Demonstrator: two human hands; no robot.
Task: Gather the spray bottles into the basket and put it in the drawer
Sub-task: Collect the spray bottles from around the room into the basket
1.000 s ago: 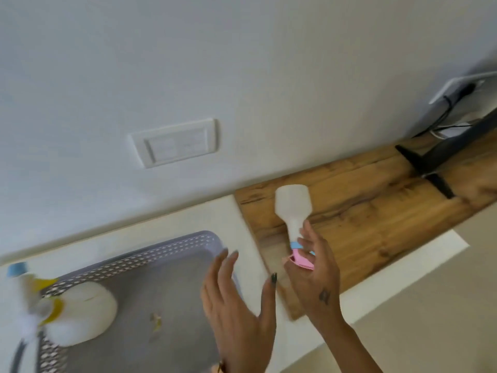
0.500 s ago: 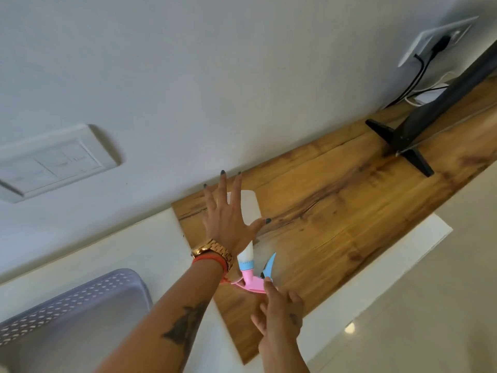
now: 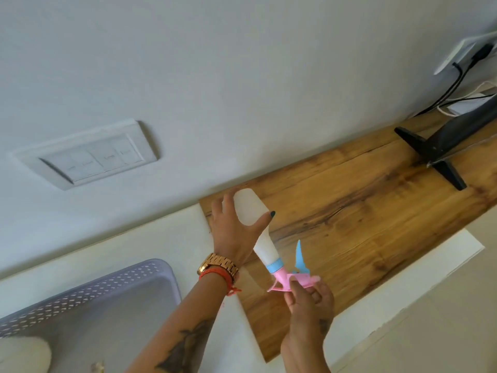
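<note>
White wall fills the upper view, carrying a switch plate (image 3: 88, 154). Below it runs a white counter (image 3: 150, 238) with a wooden top (image 3: 349, 211), a black stand (image 3: 430, 154) at its far end. The spray bottle (image 3: 258, 227) is held above the wooden top, right of the lilac basket (image 3: 113, 297). Half a second ago the left hand (image 3: 236, 232) was spread flat over the bottle; now its fingers curl around the white body. The right hand (image 3: 309, 300) pinches the pink trigger head, as before.
</note>
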